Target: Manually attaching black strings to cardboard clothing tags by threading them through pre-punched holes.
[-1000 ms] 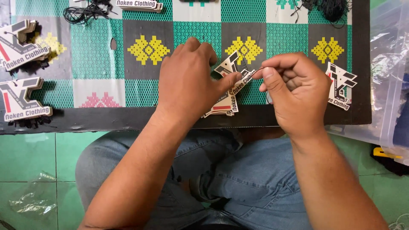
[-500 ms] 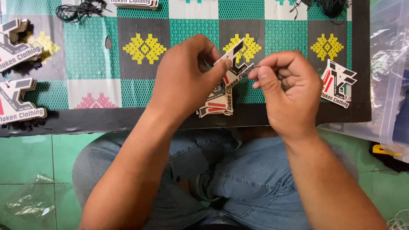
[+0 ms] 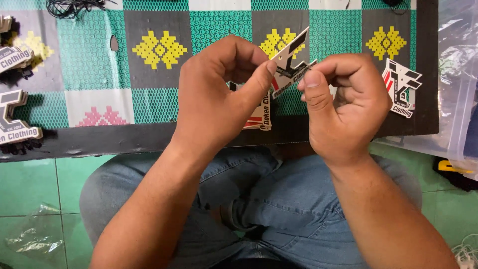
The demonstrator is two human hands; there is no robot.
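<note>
Die-cut card tag (image 3: 291,62) being pinched between both hands, left hand (image 3: 219,99) and right hand (image 3: 343,102). Risking bending or slipping onto the tag pile (image 3: 259,112) if thumb pressure shifts.

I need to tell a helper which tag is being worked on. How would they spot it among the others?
Start at the patterned mat, near its front middle. There the left hand and right hand pinch one angular cardboard tag. It alone is lifted; other tags lie flat.

Card hang tag (image 3: 291,67): stiff paperboard, smooth, slightly glossy print. Mat (image 3: 164,74): woven cloth, matt, coarse-textured. Trousers (image 3: 279,199): faded denim, matt. Bag (image 3: 455,84): clear, glossy plastic film. Floor (image 3: 40,184): smooth, glazed tiles.
</note>
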